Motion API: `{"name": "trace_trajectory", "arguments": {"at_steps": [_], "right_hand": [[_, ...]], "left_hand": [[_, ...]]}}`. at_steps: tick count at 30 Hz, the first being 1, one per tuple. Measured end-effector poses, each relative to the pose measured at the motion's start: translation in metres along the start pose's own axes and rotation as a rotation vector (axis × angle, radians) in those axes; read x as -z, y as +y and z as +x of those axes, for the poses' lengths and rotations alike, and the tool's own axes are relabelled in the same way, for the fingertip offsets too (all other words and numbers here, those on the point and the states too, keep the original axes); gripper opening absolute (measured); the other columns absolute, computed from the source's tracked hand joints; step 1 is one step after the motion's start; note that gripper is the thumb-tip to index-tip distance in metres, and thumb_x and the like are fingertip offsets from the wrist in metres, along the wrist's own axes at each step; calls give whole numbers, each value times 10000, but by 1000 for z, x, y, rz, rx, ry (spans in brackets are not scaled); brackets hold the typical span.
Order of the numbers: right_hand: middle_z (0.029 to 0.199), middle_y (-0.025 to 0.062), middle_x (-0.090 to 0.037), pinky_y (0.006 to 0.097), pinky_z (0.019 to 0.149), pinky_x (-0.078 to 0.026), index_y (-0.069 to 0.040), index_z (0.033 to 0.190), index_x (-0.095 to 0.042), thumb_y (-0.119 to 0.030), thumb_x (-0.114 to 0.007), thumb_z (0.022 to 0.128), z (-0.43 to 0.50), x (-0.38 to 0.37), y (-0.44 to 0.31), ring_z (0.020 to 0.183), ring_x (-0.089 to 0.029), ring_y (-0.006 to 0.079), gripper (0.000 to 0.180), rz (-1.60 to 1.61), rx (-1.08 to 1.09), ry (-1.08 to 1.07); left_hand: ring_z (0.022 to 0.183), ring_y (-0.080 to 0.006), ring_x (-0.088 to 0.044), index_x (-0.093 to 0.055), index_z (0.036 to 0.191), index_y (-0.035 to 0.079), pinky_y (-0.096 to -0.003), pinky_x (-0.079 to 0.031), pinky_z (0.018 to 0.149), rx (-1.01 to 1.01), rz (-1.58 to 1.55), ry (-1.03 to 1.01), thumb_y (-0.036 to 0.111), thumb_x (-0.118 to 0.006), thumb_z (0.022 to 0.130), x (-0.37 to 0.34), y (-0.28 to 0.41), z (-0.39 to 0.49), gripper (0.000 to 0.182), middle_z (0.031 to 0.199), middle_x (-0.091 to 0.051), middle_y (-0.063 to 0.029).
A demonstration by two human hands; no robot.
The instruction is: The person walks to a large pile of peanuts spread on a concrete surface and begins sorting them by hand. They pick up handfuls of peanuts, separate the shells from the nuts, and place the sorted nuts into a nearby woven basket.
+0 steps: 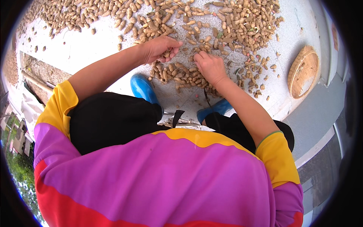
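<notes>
Unshelled peanuts (pixel 187 75) lie in a band on the pale floor between my blue boots and my hands. My left hand (pixel 163 48) is curled over the floor, palm partly turned up, with a few peanuts (pixel 166 53) in its fingers. To its right, my right hand (pixel 210 65) reaches down with thumb and fingertips pinched together at the edge of the peanuts; whether a peanut is between the fingertips is hidden. A larger heap of peanuts (pixel 241 25) spreads beyond my right hand, and another spread (pixel 105 11) extends to the upper left.
A round woven basket (pixel 292 76) stands tilted on the right. My blue boots (pixel 143 88) are planted close to the near peanuts. A wooden pole (pixel 37 81) lies at the left by a pale sheet (pixel 29 103). Loose peanuts and bits of leaf are scattered around.
</notes>
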State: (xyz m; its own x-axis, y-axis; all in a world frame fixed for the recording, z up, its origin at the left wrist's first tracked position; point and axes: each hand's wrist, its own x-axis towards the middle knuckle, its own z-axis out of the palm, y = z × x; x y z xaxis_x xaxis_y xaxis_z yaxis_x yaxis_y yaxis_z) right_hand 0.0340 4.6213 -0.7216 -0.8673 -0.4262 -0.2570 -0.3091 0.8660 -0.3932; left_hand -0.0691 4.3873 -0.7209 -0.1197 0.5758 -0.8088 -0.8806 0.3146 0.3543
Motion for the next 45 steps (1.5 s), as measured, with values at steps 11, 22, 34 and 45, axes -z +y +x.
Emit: {"name": "trace_trajectory", "arguments": {"at_steps": [11,22,34,45], "right_hand": [[821,54,-693,391,661,-535,-124,896,-640,-218,-660,869,17,28,-26,745,-690,262,100,252,-237,11],[1113,141,-523,442,715,-545,-117,1252,-513,-82,-624,879,27,58,20,898,-659,327,391,-37,-325,18],[1224,120,-497,448,840,-553,-118,1306,-538,19,-592,856,63,26,-30,957,-631,309,474,283,101,181],[1076,117,-519,456,780,-519,-146,1104,-589,-55,-622,837,-38,70,81,995,-607,321,284,66,-300,-164]], "left_hand": [[526,-120,-556,-602,772,78,-246,-386,441,28,-27,49,328,-560,1012,-3,-2,-5,350,652,-593,-27],[444,-104,-437,-505,692,107,-273,-292,409,9,-16,-23,382,-588,1005,9,2,-7,424,534,-468,-5],[413,-131,-400,-464,653,115,-264,-274,399,2,-83,127,350,-523,1038,16,-1,-6,455,505,-449,-3],[430,-127,-424,-452,611,124,-281,-273,405,-6,30,94,371,-528,1032,12,1,0,494,496,-445,-6]]}}
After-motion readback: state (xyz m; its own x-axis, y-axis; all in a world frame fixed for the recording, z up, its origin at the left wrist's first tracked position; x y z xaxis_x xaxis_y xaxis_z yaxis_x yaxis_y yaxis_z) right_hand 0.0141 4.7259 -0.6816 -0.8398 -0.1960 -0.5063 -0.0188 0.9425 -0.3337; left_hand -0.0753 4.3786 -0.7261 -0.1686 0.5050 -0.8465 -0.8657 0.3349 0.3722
